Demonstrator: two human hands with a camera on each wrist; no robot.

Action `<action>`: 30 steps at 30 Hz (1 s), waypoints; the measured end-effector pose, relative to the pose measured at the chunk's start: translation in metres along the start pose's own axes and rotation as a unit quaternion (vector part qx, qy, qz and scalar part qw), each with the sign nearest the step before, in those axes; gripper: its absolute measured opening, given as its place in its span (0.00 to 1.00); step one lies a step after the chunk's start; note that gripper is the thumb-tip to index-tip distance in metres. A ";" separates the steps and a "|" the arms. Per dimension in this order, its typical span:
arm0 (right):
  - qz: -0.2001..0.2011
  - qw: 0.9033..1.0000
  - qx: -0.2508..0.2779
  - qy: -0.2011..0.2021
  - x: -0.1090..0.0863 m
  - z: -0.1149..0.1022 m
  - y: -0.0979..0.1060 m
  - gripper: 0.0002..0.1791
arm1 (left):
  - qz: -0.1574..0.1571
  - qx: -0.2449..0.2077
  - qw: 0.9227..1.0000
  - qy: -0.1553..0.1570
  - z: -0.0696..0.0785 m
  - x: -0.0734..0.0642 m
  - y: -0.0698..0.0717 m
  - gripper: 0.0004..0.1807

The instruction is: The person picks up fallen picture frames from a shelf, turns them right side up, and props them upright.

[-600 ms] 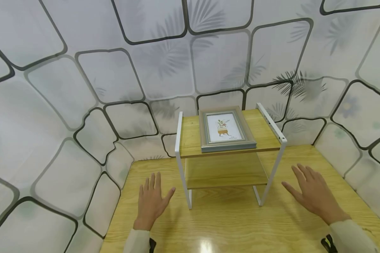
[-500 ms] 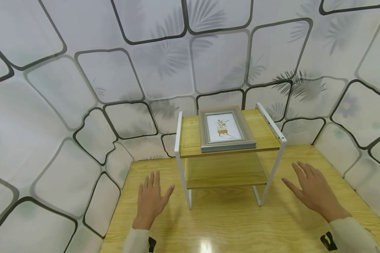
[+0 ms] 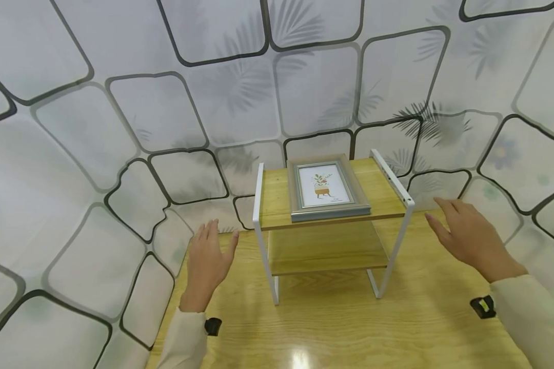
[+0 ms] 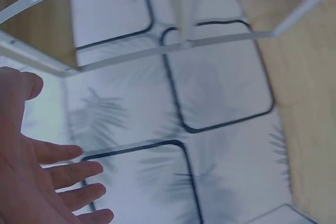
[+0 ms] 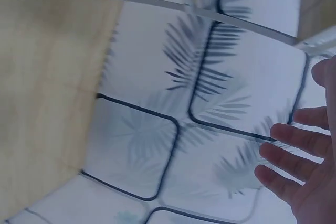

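Note:
A two-tier wooden shelf (image 3: 330, 251) with white metal side frames stands on the wood-grain surface. On its top board lies a picture frame (image 3: 300, 212), face up, with a print of a potted plant. My left hand (image 3: 206, 264) is raised to the left of the shelf, fingers extended and thumb apart, holding nothing. To the right of the shelf, my right hand (image 3: 471, 238) is likewise raised with relaxed fingers and nothing in it. Both wrist views show an empty hand beside the shelf's white side bars, with the left fingers (image 4: 73, 174) and right fingers (image 5: 291, 153) spread.
Patterned fabric walls (image 3: 240, 107) with dark outlines and leaf prints enclose the back and sides. The wood-grain surface (image 3: 328, 328) runs under the shelf and forward of it. A dark wrist strap shows at each cuff.
Both hands have risen and moved forward, with the left also shifting a little left and the right a little right. The shelf and picture frame stay in place.

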State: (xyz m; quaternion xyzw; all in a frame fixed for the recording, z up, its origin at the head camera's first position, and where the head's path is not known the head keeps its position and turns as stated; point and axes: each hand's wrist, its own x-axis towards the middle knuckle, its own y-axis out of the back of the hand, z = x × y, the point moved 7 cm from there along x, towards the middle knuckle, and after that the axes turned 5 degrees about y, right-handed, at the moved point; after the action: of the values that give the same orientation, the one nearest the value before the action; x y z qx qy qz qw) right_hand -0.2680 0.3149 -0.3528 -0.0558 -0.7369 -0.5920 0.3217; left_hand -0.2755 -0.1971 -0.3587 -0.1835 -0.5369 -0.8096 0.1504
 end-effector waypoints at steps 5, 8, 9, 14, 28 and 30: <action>0.009 1.000 0.015 -0.026 0.030 -0.002 0.029 0.27 | 0.002 -0.050 0.998 0.023 0.016 0.021 0.026 0.38; 0.044 0.998 0.025 -0.028 0.046 -0.008 0.047 0.26 | 0.005 -0.062 0.998 0.019 0.033 0.031 0.039 0.39; 0.054 0.998 0.027 -0.028 0.051 -0.010 0.052 0.26 | 0.003 -0.063 0.998 0.015 0.040 0.034 0.043 0.39; 0.088 0.995 0.043 -0.015 0.071 -0.026 0.070 0.26 | -0.006 -0.036 0.999 -0.021 0.078 0.050 0.057 0.37; -0.024 0.998 0.053 0.000 0.132 -0.089 0.067 0.30 | -0.057 0.036 0.997 -0.041 0.149 0.075 0.049 0.35; -0.047 0.997 0.056 0.002 0.139 -0.097 0.061 0.29 | -0.078 0.053 0.995 -0.038 0.155 0.076 0.043 0.33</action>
State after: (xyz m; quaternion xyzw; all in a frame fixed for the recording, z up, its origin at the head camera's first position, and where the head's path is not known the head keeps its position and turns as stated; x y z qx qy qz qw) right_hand -0.3093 0.2037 -0.2175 -0.0023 -0.7699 -0.5645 0.2976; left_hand -0.3026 -0.0740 -0.2334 -0.1632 -0.5971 -0.7817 0.0757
